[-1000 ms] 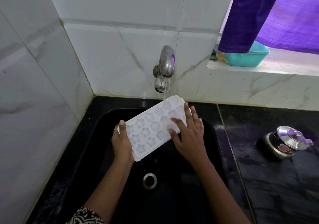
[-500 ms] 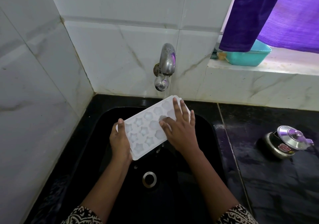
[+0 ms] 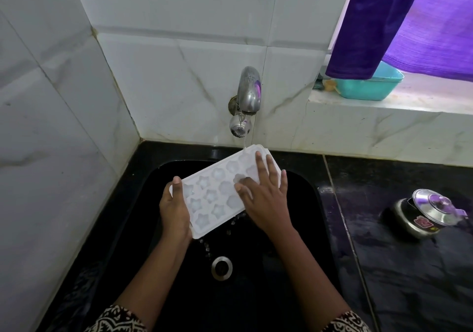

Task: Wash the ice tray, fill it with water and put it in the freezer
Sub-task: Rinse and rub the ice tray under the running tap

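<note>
A white ice tray (image 3: 210, 196) with star and flower moulds hangs tilted over the black sink (image 3: 302, 229), its far end under the steel tap (image 3: 247, 96). A thin stream of water runs onto that far end and drips off the tray's lower edge. My left hand (image 3: 175, 210) grips the tray's near left end, thumb on top. My right hand (image 3: 265, 196) lies flat on the tray's right half, fingers spread and straight over the moulds.
The sink drain (image 3: 221, 267) sits below the tray. White marble tiles close the corner at left and behind. On the black counter at right stands a steel pot with a lid (image 3: 426, 212). A teal tub (image 3: 368, 86) and purple curtain (image 3: 378, 22) are on the window sill.
My right hand has slid across the tray's upper surface, from its right edge toward the middle and far end. The left hand keeps its hold. Water keeps dripping off the tray.
</note>
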Available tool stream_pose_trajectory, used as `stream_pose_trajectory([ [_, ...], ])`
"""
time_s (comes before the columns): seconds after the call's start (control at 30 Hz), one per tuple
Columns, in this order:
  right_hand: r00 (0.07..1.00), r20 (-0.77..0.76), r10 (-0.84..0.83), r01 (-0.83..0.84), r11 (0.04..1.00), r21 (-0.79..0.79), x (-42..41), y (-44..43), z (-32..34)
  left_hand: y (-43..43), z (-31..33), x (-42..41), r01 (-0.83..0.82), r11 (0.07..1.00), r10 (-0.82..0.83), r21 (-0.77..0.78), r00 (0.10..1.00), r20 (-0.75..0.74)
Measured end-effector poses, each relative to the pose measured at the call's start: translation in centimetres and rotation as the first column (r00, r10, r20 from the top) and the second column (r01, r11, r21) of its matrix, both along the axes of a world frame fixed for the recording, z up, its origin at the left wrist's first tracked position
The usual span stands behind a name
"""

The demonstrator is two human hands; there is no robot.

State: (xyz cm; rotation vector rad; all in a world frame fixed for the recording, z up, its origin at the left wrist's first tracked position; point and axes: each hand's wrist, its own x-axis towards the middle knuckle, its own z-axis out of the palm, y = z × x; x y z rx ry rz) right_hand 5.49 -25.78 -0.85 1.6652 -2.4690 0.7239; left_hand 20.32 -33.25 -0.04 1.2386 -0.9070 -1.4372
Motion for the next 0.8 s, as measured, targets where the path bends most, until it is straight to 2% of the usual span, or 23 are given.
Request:
stream_pose_trajectory([
  [0.07, 1.000, -0.017, -0.023, 0.022, 1.000, -0.021, 0.3, -0.1, 0.1, 0.4, -0.2, -0.2, 0.011, 1.000, -0.011, 0.019, 1.000, -0.006],
  [0.17, 0.996, -0.081, 0.037, -0.035, 0.999, 0.018, 1.2, -0.1, -0.3, 0.4, 0.0, -0.4, -0.009, 0.999, 0.010, 0.033, 1.000, -0.023],
  [0.33, 0.998, -0.060, -0.010, 0.007, 0.999, -0.041, -0.3, 0.2, 0.0, 0.8, 0.0, -0.4, -0.003, 1.000, 0.004, 0.025, 1.000, -0.015],
  [0.5, 0.993, -0.080, 0.087, -0.081, 0.994, 0.073, 0.3, 0.3, 0.1, 0.4, 0.4, -0.3, -0.015, 1.000, 0.015, 0.001, 1.000, -0.004],
  [0.63, 0.998, -0.061, 0.001, -0.002, 1.000, -0.011, -0.3, 0.0, 0.3, 0.9, -0.2, -0.3, 0.009, 0.999, -0.009, 0.031, 1.000, -0.003],
  [0.8, 0.993, -0.095, 0.065, -0.064, 0.998, 0.016, 0.4, 0.1, -0.3, 0.4, 0.2, -0.3, -0.025, 1.000, 0.025, 0.018, 1.000, -0.005],
])
